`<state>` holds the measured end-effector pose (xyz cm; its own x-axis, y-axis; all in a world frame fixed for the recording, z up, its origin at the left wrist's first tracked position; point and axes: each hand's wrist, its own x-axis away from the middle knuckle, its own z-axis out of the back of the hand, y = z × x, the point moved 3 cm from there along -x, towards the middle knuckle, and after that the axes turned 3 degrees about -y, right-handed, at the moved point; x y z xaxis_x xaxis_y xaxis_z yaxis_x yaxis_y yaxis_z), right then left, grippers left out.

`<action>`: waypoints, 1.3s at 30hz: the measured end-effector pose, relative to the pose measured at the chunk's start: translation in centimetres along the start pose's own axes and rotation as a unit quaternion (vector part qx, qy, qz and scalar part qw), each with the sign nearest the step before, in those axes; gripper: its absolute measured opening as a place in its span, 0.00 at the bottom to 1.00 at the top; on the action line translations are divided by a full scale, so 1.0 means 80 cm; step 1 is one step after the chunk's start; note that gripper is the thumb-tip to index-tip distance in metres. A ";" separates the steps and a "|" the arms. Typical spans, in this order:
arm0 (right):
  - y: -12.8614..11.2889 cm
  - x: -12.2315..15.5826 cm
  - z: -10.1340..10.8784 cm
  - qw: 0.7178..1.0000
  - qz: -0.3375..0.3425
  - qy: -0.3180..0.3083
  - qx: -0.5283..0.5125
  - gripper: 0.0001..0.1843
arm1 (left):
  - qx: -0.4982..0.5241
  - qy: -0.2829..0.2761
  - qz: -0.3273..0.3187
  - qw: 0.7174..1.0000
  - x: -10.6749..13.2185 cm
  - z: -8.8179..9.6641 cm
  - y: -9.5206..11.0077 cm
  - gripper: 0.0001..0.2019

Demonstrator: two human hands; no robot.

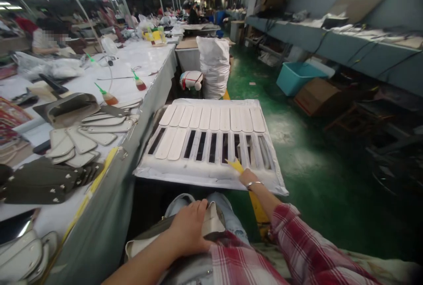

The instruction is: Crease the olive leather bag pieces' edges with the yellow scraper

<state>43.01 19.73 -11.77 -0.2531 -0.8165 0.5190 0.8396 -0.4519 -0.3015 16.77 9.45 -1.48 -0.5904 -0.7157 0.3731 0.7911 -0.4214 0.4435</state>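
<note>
My right hand (248,178) is closed on a flat yellow piece (235,165) with a notched end, over the near right part of a white frame (205,173). Rows of long slots run across this frame. Rounded white strips (215,119) fill the back row, and two more white strips (177,143) lie at the left of the front row. Down in my lap, my left hand (189,225) grips an olive and cream bag piece (213,221), its fingers bent over the top. Part of that piece is hidden under my hand and forearm.
Left, a long white table (128,71) bears loose white straps (81,139), olive pieces (36,181) and glue bottles (106,95). A white sack (214,67) stands behind the frame. Right are a blue bin (297,78), a cardboard box (317,95) and green floor. A person sits far left.
</note>
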 end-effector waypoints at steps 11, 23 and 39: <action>-0.017 0.162 0.045 0.968 0.238 -0.055 0.062 0.28 | 0.302 -0.257 -0.154 0.905 -0.047 0.035 -0.042 0.41; -0.137 0.158 0.016 0.918 0.296 0.016 0.264 0.28 | 0.420 -0.253 -0.254 0.834 -0.069 0.008 -0.074 0.34; -0.184 0.139 0.003 0.881 0.344 0.015 0.323 0.31 | 0.692 -0.345 -0.037 0.634 -0.061 -0.023 -0.079 0.46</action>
<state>27.96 17.41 -1.36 0.4187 -0.8306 0.3672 0.8952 0.4455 -0.0129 14.98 14.58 -7.58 -0.9244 -0.1083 0.3658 0.1416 0.7929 0.5927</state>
